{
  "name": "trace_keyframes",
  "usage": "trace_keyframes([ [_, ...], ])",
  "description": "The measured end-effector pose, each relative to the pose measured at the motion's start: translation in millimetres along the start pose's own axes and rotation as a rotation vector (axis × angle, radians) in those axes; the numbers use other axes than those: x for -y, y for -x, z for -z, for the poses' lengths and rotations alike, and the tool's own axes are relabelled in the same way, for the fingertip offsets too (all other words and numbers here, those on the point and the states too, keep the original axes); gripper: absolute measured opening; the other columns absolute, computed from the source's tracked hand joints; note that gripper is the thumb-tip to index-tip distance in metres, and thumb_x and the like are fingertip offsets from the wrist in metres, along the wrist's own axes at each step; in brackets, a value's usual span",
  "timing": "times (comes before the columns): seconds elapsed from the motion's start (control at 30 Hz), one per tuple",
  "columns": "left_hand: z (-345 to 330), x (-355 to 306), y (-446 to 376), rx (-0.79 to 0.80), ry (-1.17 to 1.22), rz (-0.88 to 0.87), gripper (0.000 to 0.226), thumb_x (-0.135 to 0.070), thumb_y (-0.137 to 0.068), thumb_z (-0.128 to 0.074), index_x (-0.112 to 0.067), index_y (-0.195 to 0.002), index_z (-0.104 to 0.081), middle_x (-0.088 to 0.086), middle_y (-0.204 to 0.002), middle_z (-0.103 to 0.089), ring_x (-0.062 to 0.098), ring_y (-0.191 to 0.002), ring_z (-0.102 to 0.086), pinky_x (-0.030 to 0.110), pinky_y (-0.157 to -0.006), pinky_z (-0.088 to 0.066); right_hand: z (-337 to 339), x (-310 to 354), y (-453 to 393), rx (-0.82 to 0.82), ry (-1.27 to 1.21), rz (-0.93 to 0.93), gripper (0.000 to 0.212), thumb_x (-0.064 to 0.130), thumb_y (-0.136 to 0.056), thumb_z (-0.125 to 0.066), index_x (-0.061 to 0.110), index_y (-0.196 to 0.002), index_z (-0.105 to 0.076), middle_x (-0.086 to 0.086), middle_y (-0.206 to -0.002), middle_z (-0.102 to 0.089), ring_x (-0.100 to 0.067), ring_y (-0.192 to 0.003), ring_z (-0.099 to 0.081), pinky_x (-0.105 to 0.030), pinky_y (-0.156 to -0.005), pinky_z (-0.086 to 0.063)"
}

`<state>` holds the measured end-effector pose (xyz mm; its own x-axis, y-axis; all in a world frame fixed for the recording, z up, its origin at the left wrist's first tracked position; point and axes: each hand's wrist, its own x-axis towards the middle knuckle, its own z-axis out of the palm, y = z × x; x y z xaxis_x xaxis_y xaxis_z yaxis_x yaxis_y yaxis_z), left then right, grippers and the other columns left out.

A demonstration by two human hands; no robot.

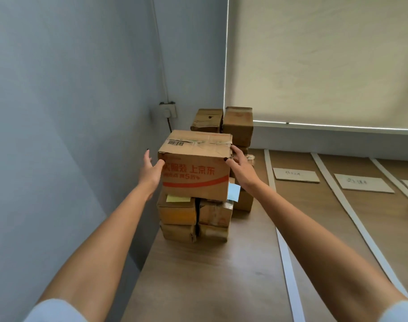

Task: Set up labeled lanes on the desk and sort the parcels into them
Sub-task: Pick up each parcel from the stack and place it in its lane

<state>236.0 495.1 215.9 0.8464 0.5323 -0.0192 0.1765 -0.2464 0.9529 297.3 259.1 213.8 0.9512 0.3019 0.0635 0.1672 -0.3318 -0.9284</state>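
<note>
A socket (167,110) sat on the grey wall (70,112) at far left, with a cord running up from it. The left hand (150,169) reached forward with straight, spread fingers, its thumb touching the left edge of the top box (196,168), a carton with red print and a barcode label. That box sat on a stack of smaller boxes (194,219) at the bench's (210,275) left end, one of them carrying a yellow note (177,198), with more boxes (224,122) behind it by the wall. A blue note (234,192) showed at the box's lower right. The right hand (240,165) lay against the box's right side, fingers loosely bent over its upper corner, so the two hands stood apart with the box between them. Farther right, white strips (351,212) divided the bench into lanes, where two cards (296,175) with writing too small to read lay flat.
</note>
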Motion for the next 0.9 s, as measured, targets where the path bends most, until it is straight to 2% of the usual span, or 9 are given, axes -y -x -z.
trace_keyframes([
  [0.13, -11.1, 4.7, -10.0, 0.093, 0.090, -0.012, 0.043, -0.034, -0.100, -0.025, -0.024, -0.140, -0.037, 0.008, -0.128, -0.055, 0.023, -0.116, -0.051, 0.032, -0.085, -0.044, -8.6, -2.2, -14.2, -0.036, -0.161, -0.040, 0.050, 0.033, -0.100, -0.033, 0.025, -0.148, -0.021, -0.007, -0.146, -0.037, -0.015, -0.116, -0.042, -0.027, -0.089, -0.037],
  [0.2, -14.8, 1.0, -10.7, 0.107, 0.131, -0.015, 0.040, -0.035, -0.100, -0.025, -0.019, -0.129, -0.048, 0.005, -0.110, -0.061, 0.019, -0.099, -0.055, 0.027, -0.070, -0.042, -9.2, -3.1, -16.9, -0.046, -0.199, -0.045, 0.048, 0.032, -0.100, -0.032, 0.025, -0.147, -0.022, -0.006, -0.142, -0.040, -0.013, -0.107, -0.047, -0.022, -0.077, -0.043],
  [0.37, -23.6, -12.0, -4.8, 0.133, 0.198, -0.013, 0.042, -0.034, -0.098, -0.021, -0.011, -0.098, -0.056, 0.002, -0.082, -0.057, 0.013, -0.074, -0.050, 0.025, -0.066, -0.039, 6.1, 0.7, -8.6, -0.088, -0.226, -0.040, 0.045, 0.031, -0.101, -0.031, 0.024, -0.145, -0.025, -0.001, -0.127, -0.043, -0.004, -0.090, -0.050, -0.019, -0.068, -0.042],
  [0.47, -35.3, -25.2, 11.7, 0.165, 0.236, -0.023, 0.042, -0.034, -0.099, -0.016, -0.015, -0.077, -0.047, 0.001, -0.075, -0.052, 0.012, -0.069, -0.047, 0.025, -0.066, -0.038, 29.7, 0.2, 5.9, -0.116, -0.226, -0.018, 0.043, 0.032, -0.100, -0.034, 0.025, -0.142, -0.029, -0.004, -0.128, -0.047, -0.009, -0.093, -0.053, -0.022, -0.068, -0.045],
  [0.53, -47.0, -37.7, 24.6, 0.172, 0.260, -0.029, 0.044, -0.038, -0.099, -0.018, -0.011, -0.084, -0.049, 0.002, -0.079, -0.053, 0.014, -0.073, -0.048, 0.028, -0.070, -0.038, 50.3, 0.0, 20.4, -0.146, -0.229, -0.016, 0.039, 0.028, -0.099, -0.039, 0.023, -0.137, -0.032, -0.006, -0.124, -0.048, -0.011, -0.091, -0.056, -0.021, -0.065, -0.046],
  [0.63, -69.2, -59.4, 52.6, 0.206, 0.246, -0.059, 0.049, -0.045, -0.100, -0.022, -0.005, -0.117, -0.044, 0.009, -0.100, -0.054, 0.019, -0.087, -0.053, 0.029, -0.073, -0.043, 86.1, -2.9, 43.8, -0.198, -0.253, -0.021, 0.039, 0.017, -0.094, -0.051, 0.020, -0.130, -0.036, -0.013, -0.130, -0.046, -0.022, -0.104, -0.057, -0.020, -0.065, -0.048],
  [0.73, -93.9, -75.9, 86.6, 0.237, 0.218, -0.099, 0.046, -0.042, -0.100, -0.030, -0.008, -0.132, -0.034, 0.009, -0.114, -0.053, 0.016, -0.093, -0.055, 0.028, -0.074, -0.048, 124.6, -7.1, 71.8, -0.201, -0.293, -0.020, 0.054, 0.004, -0.088, -0.058, 0.022, -0.131, -0.030, -0.016, -0.130, -0.046, -0.020, -0.099, -0.057, -0.021, -0.065, -0.049],
  [0.83, -119.5, -81.1, 113.2, 0.259, 0.202, -0.101, 0.072, -0.064, -0.086, -0.035, -0.014, -0.138, -0.038, 0.008, -0.136, -0.050, 0.023, -0.124, -0.048, 0.046, -0.104, -0.041, 163.7, -14.1, 103.7, -0.204, -0.308, 0.007, 0.080, -0.005, -0.080, -0.065, 0.029, -0.137, -0.021, -0.013, -0.131, -0.047, -0.020, -0.109, -0.052, -0.027, -0.079, -0.050],
  [0.9, -137.1, -88.6, 139.2, 0.271, 0.249, -0.058, 0.061, -0.059, -0.091, -0.029, -0.017, -0.132, -0.048, 0.003, -0.131, -0.054, 0.020, -0.121, -0.050, 0.040, -0.101, -0.043, 187.9, -20.3, 126.8, -0.228, -0.250, 0.040, 0.091, -0.006, -0.075, -0.070, 0.029, -0.143, -0.020, -0.007, -0.132, -0.045, -0.019, -0.118, -0.045, -0.037, -0.091, -0.049],
])
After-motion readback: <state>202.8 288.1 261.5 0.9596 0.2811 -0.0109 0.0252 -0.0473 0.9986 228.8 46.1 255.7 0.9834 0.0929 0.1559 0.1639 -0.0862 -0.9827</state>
